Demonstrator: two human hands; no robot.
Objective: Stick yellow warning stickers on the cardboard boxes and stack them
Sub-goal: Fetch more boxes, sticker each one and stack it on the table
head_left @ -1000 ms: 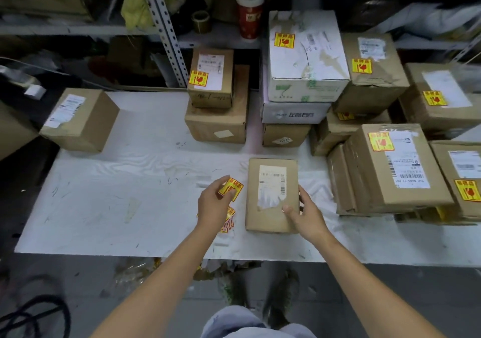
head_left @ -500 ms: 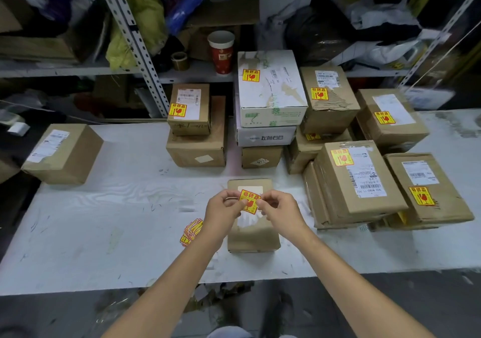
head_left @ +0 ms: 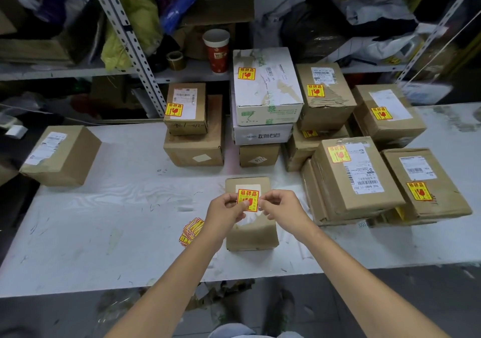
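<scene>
While both hands pinch the yellow warning sticker [head_left: 248, 200] by its side edges, the job at this point looks like freeing it from its backing and lining it up over the small cardboard box [head_left: 252, 229]. That box lies flat on the worktop [head_left: 104, 220], right under the hands. The left hand [head_left: 226, 214] has thumb and forefinger closed on the sticker's left edge, and the right hand [head_left: 282, 207] nips the right edge with its fingertips, the other fingers loosely curled. Whether the backing is already off I cannot tell.

To do this well, hold the sticker only by its margins so the glue stays clean, and keep it taut and square to the box edges. It hangs over the white shipping label [head_left: 247, 216]. I would shift it toward bare cardboard at 12 o'clock or 6 o'clock on the lid so the address stays readable. Lay one edge down first, then smooth across to push out air.

Spare stickers [head_left: 192, 231] lie fanned at 9 o'clock of the box. Stickered boxes [head_left: 354, 178] are piled from 12 to 3 o'clock, where this one would likely go. An unstickered box [head_left: 61, 155] waits at 10 o'clock.
</scene>
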